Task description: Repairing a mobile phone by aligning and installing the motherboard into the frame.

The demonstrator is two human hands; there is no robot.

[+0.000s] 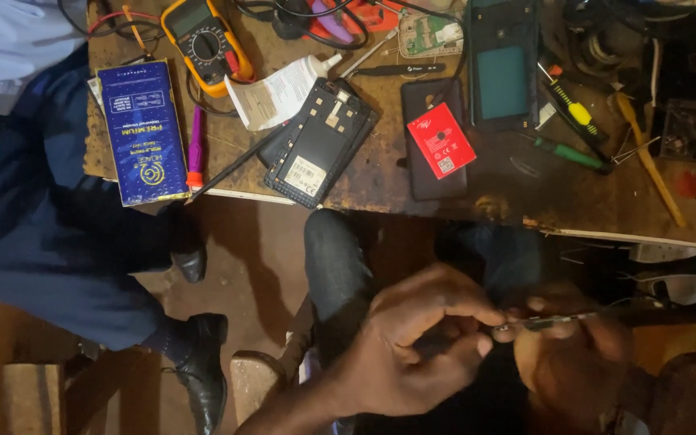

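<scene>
Workbench (380,181) crowded — gap below, over knees (332,258)

A worn wooden workbench (380,173) fills the upper part of the frame. On it, at the upper left, lies a blue flat box (142,133), and beside it a yellow multimeter (203,44). Near the middle lies an opened phone body (320,145), with a white glue tube (283,90) above it. Right of the middle lies a dark phone (432,141) with a red battery (441,139) on it. At the right lie a green screwdriver (569,153) and a yellow-handled screwdriver (573,109).
</scene>
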